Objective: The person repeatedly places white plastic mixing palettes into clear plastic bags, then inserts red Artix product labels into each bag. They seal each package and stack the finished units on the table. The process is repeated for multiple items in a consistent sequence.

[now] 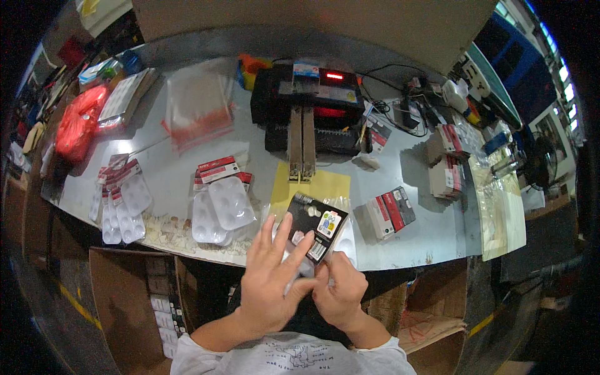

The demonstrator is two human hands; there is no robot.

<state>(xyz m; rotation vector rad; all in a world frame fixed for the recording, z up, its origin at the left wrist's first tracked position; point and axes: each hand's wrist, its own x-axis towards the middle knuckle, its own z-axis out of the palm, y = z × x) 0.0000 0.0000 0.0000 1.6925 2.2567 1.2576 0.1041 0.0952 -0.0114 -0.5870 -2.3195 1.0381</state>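
Observation:
A black header card (317,226) with a white sticker and colourful drawings lies tilted at the table's front edge, at the end of a packaged white paint palette that my hands mostly cover. My left hand (270,281) lies over the package, fingers stretched and apart, two of them on the card. Its thumb reaches toward my right hand (339,289), which is closed, pinching what looks like the package's clear plastic bag (307,267). Beneath the card is a yellow sheet (337,182). Beyond it stands a black machine (312,100) with a red lit display and a metal track.
Bagged white palettes lie in a pile (228,203) left of my hands, and more (128,206) farther left. Red-and-black cards (390,214) are stacked at right, with more stacks (447,169) behind. Clear bags (199,103) and a red plastic bag (81,122) lie far left. Cardboard boxes (119,306) stand below.

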